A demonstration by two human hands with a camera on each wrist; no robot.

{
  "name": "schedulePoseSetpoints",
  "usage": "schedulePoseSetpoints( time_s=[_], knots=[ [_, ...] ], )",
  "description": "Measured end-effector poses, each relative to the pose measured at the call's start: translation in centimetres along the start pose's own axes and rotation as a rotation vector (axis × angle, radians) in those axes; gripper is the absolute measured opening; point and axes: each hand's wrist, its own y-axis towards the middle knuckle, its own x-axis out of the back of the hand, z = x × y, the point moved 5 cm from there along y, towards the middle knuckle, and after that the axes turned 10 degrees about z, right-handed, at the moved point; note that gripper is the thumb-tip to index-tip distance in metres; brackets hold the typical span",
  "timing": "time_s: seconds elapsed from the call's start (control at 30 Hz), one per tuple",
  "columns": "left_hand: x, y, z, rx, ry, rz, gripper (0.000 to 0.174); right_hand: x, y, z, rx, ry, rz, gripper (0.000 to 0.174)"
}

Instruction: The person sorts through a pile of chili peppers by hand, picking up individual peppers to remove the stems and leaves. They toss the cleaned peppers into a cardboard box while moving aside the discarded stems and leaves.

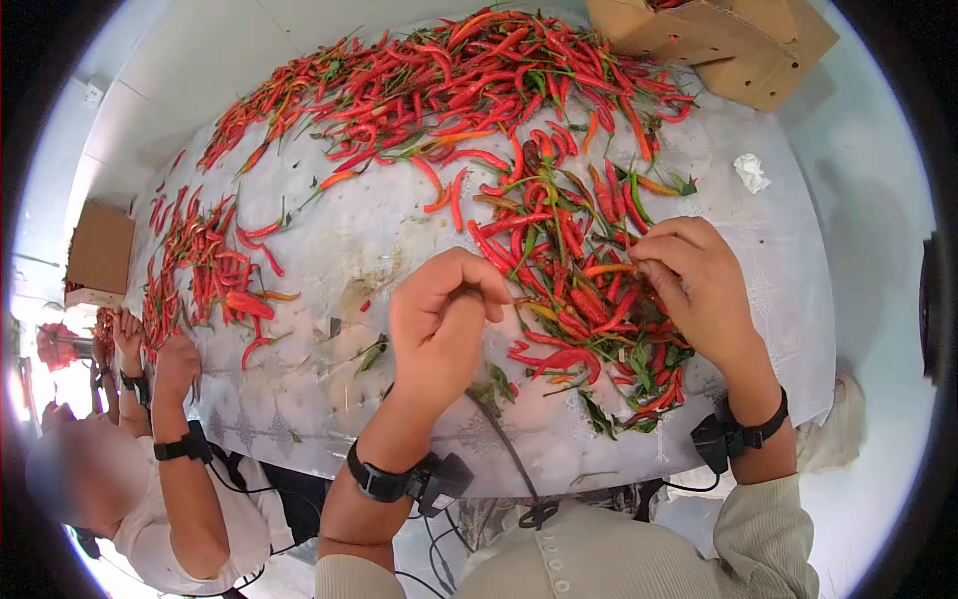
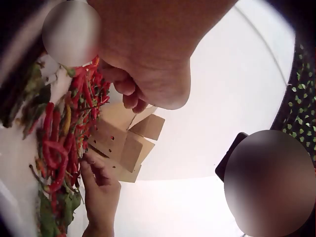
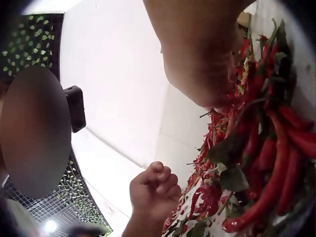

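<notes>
Red chili peppers (image 1: 589, 290) lie heaped with stems and green leaves (image 1: 639, 364) on the covered table, between my two hands. My right hand (image 1: 689, 285) is at the heap's right side, thumb and forefinger pinching the end of an orange-red chili pepper (image 1: 607, 269). Left of the heap my left hand (image 1: 439, 324) is raised, its fingers curled in toward the thumb. In the right wrist view that left hand (image 3: 155, 192) shows bent fingers with no pepper between them. The right hand (image 2: 101, 185) appears low beside the peppers in the left wrist view.
A larger chili pile (image 1: 449, 85) spreads along the far side, with another pile (image 1: 205, 255) at left. A cardboard box (image 1: 748, 55) stands at the back right, near a crumpled white tissue (image 1: 750, 173). Another person's hand (image 1: 178, 369) works at the left pile.
</notes>
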Motion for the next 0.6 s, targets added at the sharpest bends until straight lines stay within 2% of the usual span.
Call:
schedulePoseSetpoints(
  time_s=[0.1, 0.13, 0.23, 0.3, 0.33, 0.43, 0.47, 0.57, 0.6],
  knots=[
    [0.4, 0.0, 0.4, -0.007, 0.004, 0.014, 0.025, 0.9, -0.1, 0.1, -0.079, 0.080, -0.092, 0.014],
    [0.6, 0.0, 0.4, -0.018, -0.008, -0.033, 0.027, 1.2, -0.1, 0.2, -0.114, 0.116, -0.127, 0.012],
    [1.0, 0.2, 0.1, -0.049, -0.008, -0.174, 0.048, 1.5, -0.3, 0.0, -0.149, 0.217, -0.181, 0.009],
    [1.4, 0.4, -0.7, -0.074, 0.023, -0.260, 0.066, 1.7, -0.3, -0.3, -0.167, 0.237, -0.214, 0.008],
    [2.0, 0.4, -0.8, -0.080, 0.041, -0.245, 0.078, 1.8, -0.4, -0.4, -0.177, 0.247, -0.233, 0.007],
    [2.2, 0.0, -2.9, -0.130, 0.052, -0.422, 0.082, 1.8, -0.8, -1.3, -0.271, 0.409, -0.243, 0.009],
    [2.6, -0.2, -3.2, -0.178, -0.008, -0.362, 0.089, 1.7, -0.9, -1.3, -0.289, 0.484, -0.254, 0.010],
    [2.2, 0.1, -4.2, -0.269, 0.030, -0.407, 0.091, 1.6, -1.0, -1.6, -0.252, 0.491, -0.237, 0.014],
    [1.9, 0.3, -3.7, -0.242, -0.048, -0.436, 0.067, 1.8, -0.8, -1.6, -0.256, 0.476, -0.249, 0.013]
  ],
)
